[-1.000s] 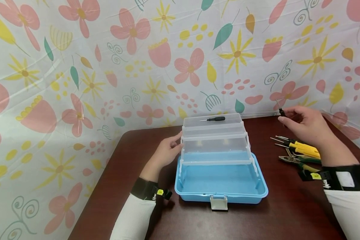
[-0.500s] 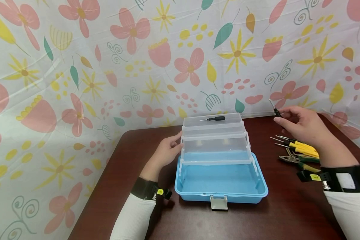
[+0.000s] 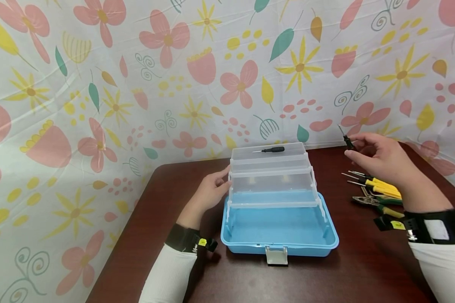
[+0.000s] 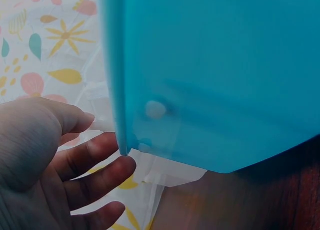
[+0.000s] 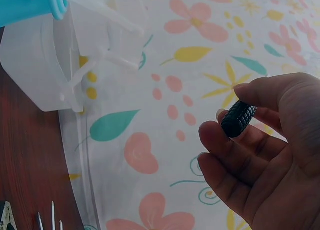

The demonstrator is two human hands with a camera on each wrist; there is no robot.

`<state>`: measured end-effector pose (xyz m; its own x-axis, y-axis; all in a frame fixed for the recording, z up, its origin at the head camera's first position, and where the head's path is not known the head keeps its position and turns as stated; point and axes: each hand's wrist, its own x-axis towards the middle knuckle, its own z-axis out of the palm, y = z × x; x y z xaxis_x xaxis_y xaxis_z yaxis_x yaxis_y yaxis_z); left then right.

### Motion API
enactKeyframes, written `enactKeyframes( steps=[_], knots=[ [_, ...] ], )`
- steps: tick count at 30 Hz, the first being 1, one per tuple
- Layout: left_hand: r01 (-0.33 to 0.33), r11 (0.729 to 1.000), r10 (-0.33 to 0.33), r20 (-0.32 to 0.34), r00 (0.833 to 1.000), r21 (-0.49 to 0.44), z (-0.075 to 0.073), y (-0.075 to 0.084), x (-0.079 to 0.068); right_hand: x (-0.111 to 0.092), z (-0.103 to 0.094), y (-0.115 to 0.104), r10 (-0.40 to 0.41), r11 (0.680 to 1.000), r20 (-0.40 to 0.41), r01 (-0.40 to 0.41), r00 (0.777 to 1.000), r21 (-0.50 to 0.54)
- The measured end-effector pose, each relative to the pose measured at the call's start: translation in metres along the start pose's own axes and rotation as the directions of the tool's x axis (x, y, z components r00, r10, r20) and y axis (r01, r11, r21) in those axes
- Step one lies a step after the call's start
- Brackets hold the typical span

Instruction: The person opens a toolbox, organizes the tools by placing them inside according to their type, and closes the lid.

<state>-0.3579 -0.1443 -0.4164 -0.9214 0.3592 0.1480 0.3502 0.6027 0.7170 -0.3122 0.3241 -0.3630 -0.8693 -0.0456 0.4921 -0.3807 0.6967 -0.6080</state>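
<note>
A light-blue toolbox [image 3: 280,227] stands with its clear stepped trays [image 3: 271,185] unfolded toward the back. Its left edge is held by my left hand [image 3: 210,191]; in the left wrist view the thumb meets clear plastic and the index fingertip goes behind the blue wall [image 4: 210,79]. To the right of the box, above the table, my right hand [image 3: 383,158] pinches a small black-handled screwdriver [image 3: 347,142], shaft pointing up and left. The right wrist view shows the ribbed black handle [image 5: 239,119] between thumb and fingers. Another black screwdriver [image 3: 273,150] lies in the rear tray.
Several yellow-handled screwdrivers [image 3: 384,188] and green-handled pliers [image 3: 377,203] lie on the dark table [image 3: 148,240] below the right forearm. A pale latch [image 3: 277,256] hangs from the box front. Flower-patterned cloth [image 3: 197,105] hangs behind and to the left.
My right hand has shifted slightly left with the screwdriver, whose handle now shows more beyond the fingers. The left hand, the toolbox and the screwdriver in the tray stay put.
</note>
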Motion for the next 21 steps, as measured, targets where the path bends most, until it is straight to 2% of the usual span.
enactKeyframes(
  steps=[12,17,21],
  knots=[
    [-0.003,1.0,0.003,-0.001,1.0,-0.001,0.001,0.0,0.0,-0.001,0.0,-0.001,0.011,1.0,0.001,-0.011,1.0,0.001],
    [-0.005,1.0,0.005,-0.003,1.0,0.0,0.0,0.0,0.0,0.0,0.006,-0.004,0.027,1.0,0.036,-0.027,0.999,-0.01],
    [-0.006,1.0,0.006,-0.004,1.0,-0.002,0.001,0.0,0.0,0.001,0.013,-0.01,0.008,1.0,0.067,-0.006,0.998,-0.028]
  ],
)
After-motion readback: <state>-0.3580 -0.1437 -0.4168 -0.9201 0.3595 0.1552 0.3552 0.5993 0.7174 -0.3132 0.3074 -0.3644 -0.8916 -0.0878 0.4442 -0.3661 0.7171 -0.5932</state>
